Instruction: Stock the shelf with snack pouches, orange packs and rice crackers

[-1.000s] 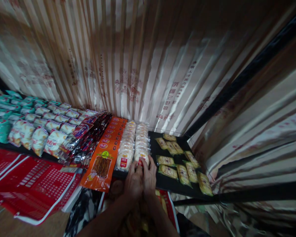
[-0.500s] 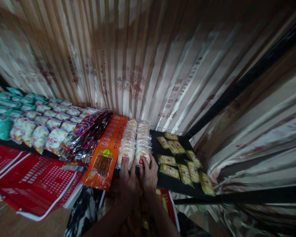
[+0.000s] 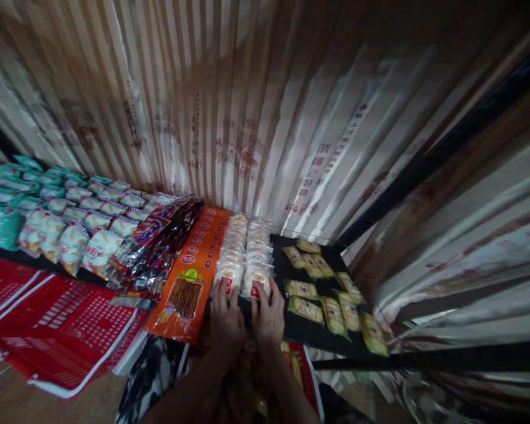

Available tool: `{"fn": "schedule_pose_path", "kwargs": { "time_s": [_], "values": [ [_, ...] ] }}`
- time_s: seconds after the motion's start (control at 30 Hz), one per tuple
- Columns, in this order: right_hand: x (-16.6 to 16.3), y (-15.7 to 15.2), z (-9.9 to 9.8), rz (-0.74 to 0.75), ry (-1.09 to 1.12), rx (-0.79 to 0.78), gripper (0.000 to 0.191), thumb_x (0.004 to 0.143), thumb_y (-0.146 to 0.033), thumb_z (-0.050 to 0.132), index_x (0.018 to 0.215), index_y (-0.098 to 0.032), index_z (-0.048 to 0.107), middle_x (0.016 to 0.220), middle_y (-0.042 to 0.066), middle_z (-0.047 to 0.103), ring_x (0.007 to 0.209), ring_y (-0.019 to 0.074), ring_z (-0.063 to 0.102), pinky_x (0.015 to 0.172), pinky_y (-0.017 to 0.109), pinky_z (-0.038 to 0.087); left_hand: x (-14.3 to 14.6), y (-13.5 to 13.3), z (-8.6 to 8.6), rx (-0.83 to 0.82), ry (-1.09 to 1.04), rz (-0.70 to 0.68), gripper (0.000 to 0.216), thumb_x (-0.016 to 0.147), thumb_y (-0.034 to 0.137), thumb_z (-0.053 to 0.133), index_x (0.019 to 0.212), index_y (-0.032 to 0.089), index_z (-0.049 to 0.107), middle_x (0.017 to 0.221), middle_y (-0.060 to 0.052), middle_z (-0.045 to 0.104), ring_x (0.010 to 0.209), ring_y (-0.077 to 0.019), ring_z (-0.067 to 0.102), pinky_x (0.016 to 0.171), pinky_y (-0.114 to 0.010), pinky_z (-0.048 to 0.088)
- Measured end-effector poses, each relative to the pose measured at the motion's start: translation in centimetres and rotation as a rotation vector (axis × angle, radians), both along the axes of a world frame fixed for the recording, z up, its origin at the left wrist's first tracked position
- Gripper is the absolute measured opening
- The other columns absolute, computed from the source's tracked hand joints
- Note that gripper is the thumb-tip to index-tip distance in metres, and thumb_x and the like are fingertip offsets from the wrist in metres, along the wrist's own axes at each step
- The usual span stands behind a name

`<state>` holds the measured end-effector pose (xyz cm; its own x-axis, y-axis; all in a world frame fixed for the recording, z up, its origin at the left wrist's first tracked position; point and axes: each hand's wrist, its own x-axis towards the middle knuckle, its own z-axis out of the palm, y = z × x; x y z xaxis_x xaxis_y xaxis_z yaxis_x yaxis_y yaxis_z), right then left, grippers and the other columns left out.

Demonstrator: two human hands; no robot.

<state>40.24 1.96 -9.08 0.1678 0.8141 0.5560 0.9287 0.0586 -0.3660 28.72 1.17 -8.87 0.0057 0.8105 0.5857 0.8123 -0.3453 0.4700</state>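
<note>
Two front-to-back rows of clear-wrapped, round white snack packs stand side by side on the dark shelf. At the front of the left row [image 3: 232,259], my left hand [image 3: 225,318] rests its outstretched fingertips on the foremost pack, near its red label. My right hand [image 3: 268,318] touches the front pack of the right row [image 3: 258,253] the same way, fingers spread. Neither hand appears to be wrapped round a pack. Both thumbs are hard to make out. Left of the rows lies a flat orange snack packet [image 3: 194,265], close to my left hand.
Yellow-wrapped snacks [image 3: 307,309] lie scattered on the black shelf [image 3: 287,330] to the right. Dark foil packets [image 3: 159,247], white bags [image 3: 99,253] and teal bags [image 3: 2,227] fill the left. Red baskets [image 3: 70,335] sit below. A pleated curtain [image 3: 242,88] hangs behind.
My hands have drawn slightly apart, the left one shifting a little leftward. Their fingertips stay at the fronts of the two rows. The packs look almost unmoved.
</note>
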Motion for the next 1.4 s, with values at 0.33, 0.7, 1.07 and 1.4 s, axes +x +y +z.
{"fn": "schedule_pose_path", "kwargs": {
  "time_s": [0.33,0.7,1.07,1.4],
  "values": [
    [0.0,0.1,0.0,0.004,-0.035,0.015,0.033,0.090,-0.030,0.043,0.120,-0.025,0.057,0.139,0.009,0.037,0.121,0.0247,0.039,0.095,0.041,0.044,-0.2,0.6,-0.2,-0.050,0.001,-0.006,0.043,0.082,0.012,0.040,0.124,0.013,0.050,0.139,-0.018,0.037,0.132,-0.0325,0.027,0.100,-0.054,0.036],
    [0.1,0.2,-0.2,0.006,-0.041,-0.003,0.035,0.090,-0.032,0.043,0.122,-0.028,0.056,0.141,0.008,0.035,0.124,0.0262,0.035,0.095,0.043,0.044,-0.1,1.0,0.6,-0.021,0.016,-0.021,0.040,0.080,0.012,0.040,0.118,0.010,0.054,0.137,-0.018,0.038,0.129,-0.0320,0.031,0.101,-0.052,0.036],
    [0.0,0.2,0.1,0.016,-0.047,-0.009,0.037,0.090,-0.031,0.043,0.124,-0.027,0.055,0.142,0.009,0.035,0.124,0.0265,0.037,0.096,0.045,0.043,-0.1,1.4,-0.3,0.005,0.009,-0.023,0.040,0.085,0.015,0.037,0.123,0.011,0.050,0.138,-0.020,0.036,0.130,-0.0326,0.031,0.097,-0.052,0.040],
    [-0.2,-0.1,0.2,0.010,-0.060,0.009,0.039,0.089,-0.030,0.043,0.127,-0.031,0.052,0.148,0.005,0.028,0.128,0.0288,0.032,0.097,0.048,0.041,-0.4,1.1,-1.1,0.016,-0.027,-0.047,0.042,0.085,0.016,0.036,0.125,0.014,0.049,0.139,-0.017,0.036,0.132,-0.0301,0.029,0.100,-0.052,0.038]
  ]
}}
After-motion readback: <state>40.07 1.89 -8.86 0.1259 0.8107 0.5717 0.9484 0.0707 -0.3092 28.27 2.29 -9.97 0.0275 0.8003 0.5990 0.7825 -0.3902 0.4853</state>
